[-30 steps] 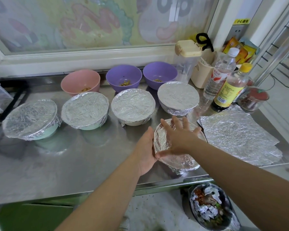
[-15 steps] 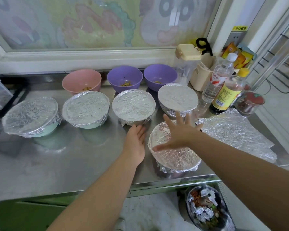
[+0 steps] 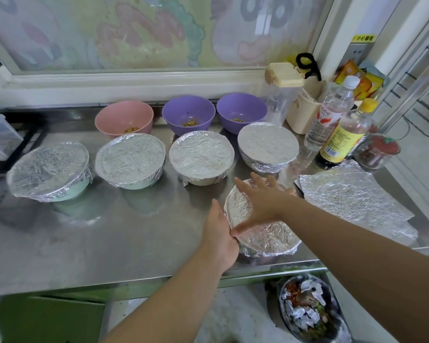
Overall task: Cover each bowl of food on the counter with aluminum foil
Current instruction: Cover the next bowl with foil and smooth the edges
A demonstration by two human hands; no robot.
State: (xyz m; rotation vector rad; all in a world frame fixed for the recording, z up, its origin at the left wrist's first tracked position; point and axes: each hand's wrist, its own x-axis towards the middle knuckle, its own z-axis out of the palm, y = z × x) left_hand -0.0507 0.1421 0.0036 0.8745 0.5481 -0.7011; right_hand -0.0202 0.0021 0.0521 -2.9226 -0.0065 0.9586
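Note:
A foil-covered bowl (image 3: 268, 240) stands near the counter's front edge. My right hand (image 3: 263, 201) lies flat on its foil top with fingers spread. My left hand (image 3: 219, 235) presses against the bowl's left side, fingers straight. Behind it stand several more foil-covered bowls in a row (image 3: 51, 170), (image 3: 130, 160), (image 3: 201, 157), (image 3: 268, 146). At the back a pink bowl (image 3: 124, 116) and two purple bowls (image 3: 188, 112), (image 3: 242, 110) stand uncovered with a little food inside. Loose foil sheets (image 3: 352, 194) lie to the right.
Two bottles (image 3: 331, 113), (image 3: 346, 133), a glass jar (image 3: 377, 151), a clear lidded container (image 3: 281, 95) and a beige holder (image 3: 302, 112) crowd the back right. A waste bin (image 3: 310, 313) with foil scraps sits below the steel counter (image 3: 84, 238). A window frame runs behind.
My left hand moved back from the open counter to press on the bowl's left side. My right hand stays flat on the foil top.

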